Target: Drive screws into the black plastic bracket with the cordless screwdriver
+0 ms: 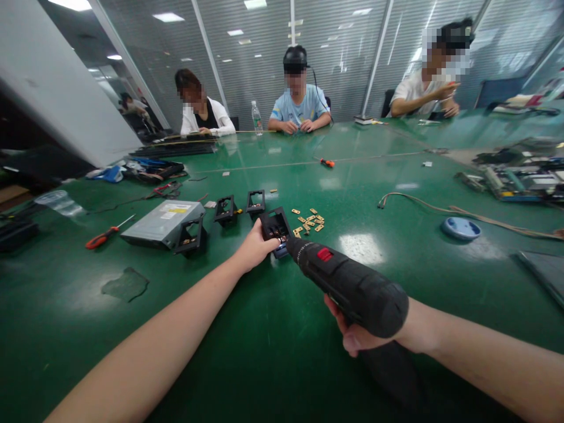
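My left hand [256, 245] grips a black plastic frame [277, 221] by its near left side, just above the green table. In my right hand [361, 335] is a black cordless drill [352, 282] with a red switch on top. Its chuck end reaches the frame's near right side; the bit's tip and any screw there are hidden. Several small brass plates [318, 218] with holes lie just beyond the frame. Similar black frames stand to the left: one [255, 203] behind, another [225, 210] with metal bits inside, and a third [191, 237] against a silver disc drive.
The silver disc drive [163, 223] and a red-handled screwdriver [102, 238] lie left. A blue lid [460, 228], a thin cable [423, 204] and piled electronic parts [524, 176] are at right. Another screwdriver [327, 163] lies farther back. Three people sit across the table [264, 352].
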Tool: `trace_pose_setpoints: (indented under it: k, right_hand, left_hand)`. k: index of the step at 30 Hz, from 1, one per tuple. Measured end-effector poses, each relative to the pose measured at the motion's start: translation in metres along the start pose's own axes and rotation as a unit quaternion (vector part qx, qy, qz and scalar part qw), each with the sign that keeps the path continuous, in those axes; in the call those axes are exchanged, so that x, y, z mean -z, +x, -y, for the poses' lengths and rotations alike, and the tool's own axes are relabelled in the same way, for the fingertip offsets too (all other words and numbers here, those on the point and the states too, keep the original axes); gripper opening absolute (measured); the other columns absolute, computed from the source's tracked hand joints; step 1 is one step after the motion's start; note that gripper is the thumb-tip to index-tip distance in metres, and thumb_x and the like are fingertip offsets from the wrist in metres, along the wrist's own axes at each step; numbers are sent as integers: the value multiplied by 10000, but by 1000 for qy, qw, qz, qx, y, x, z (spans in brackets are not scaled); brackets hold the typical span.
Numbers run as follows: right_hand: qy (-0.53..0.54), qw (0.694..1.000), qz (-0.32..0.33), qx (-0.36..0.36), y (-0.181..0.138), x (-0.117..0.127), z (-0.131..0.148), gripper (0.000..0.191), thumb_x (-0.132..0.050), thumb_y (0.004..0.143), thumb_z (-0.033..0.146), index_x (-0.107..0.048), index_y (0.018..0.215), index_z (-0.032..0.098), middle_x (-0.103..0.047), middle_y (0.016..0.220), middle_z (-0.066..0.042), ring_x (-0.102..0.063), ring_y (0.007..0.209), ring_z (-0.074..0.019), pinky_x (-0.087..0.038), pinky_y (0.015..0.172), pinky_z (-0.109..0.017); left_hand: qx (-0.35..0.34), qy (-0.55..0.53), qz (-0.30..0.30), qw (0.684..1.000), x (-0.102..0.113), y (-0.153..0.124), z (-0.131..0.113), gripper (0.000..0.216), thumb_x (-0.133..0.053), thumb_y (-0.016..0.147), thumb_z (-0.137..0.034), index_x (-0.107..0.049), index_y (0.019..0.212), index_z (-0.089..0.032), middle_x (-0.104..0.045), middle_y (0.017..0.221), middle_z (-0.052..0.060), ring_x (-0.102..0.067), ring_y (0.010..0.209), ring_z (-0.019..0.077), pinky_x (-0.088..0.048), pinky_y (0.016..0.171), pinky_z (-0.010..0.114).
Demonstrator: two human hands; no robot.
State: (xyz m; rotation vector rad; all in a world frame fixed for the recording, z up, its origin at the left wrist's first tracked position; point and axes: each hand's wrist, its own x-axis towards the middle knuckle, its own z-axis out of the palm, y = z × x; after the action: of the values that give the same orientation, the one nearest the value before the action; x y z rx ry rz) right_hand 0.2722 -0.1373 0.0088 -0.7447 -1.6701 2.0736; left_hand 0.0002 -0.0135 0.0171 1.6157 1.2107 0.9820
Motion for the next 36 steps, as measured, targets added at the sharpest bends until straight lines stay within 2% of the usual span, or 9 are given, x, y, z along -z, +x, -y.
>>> trace_pose_setpoints:
  k: [5,10,19,22,28,33,36]
  right_hand:
    - [-9,1000,16,20,4,3,-4,390,-931,627,224,-704,932,137,-766,774,-39,-739,665,-188,-594,605,-266]
    - [-9,999,29,29,4,4,-7,273,-897,684,247,-715,847,124,-772,788,-63,-740,689,-191,-599,634,-278]
    - [14,1000,-11,12,-1,-3,5,345,-938,623,205,-719,876,120,-763,777,-53,-729,673,-187,-584,601,-261]
    - [12,1000,5,19,2,-2,0,374,-953,592,222,-723,868,118,-755,756,-52,-718,650,-184,-583,591,-267]
    - [15,1000,-2,15,-1,-9,11,334,-933,642,255,-720,860,120,-747,753,-51,-713,656,-177,-591,616,-280]
    - [21,998,-55,19,-5,-14,20,390,-942,627,242,-711,913,113,-739,747,-44,-709,649,-174,-582,600,-271]
    - [14,999,-17,27,0,-8,7,442,-965,568,224,-712,912,109,-724,693,-26,-696,603,-164,-569,562,-251]
  left_hand:
    - [1,0,5,1000,0,0,0,608,-708,678,-268,-486,1235,-167,-659,1222,89,-646,1094,242,-515,1008,420]
    - [-4,8,10,1000,1,2,3,621,-713,687,-297,-479,1249,-172,-653,1245,92,-651,1092,237,-523,993,408]
    - [-6,-4,6,1000,1,0,2,601,-719,680,-289,-497,1227,-174,-660,1213,84,-652,1084,241,-515,1004,426]
    - [-8,-3,9,1000,2,0,2,597,-715,682,-285,-498,1227,-179,-665,1202,82,-652,1077,240,-523,986,420]
    - [-8,3,5,1000,3,1,5,601,-712,678,-289,-500,1231,-182,-667,1199,74,-649,1070,237,-517,990,413]
    - [-9,11,8,1000,4,2,6,594,-704,681,-287,-506,1230,-178,-668,1189,69,-640,1074,235,-507,1001,410]
    - [-6,7,7,1000,3,2,5,589,-697,679,-263,-505,1228,-172,-664,1186,66,-639,1069,229,-502,1002,409]
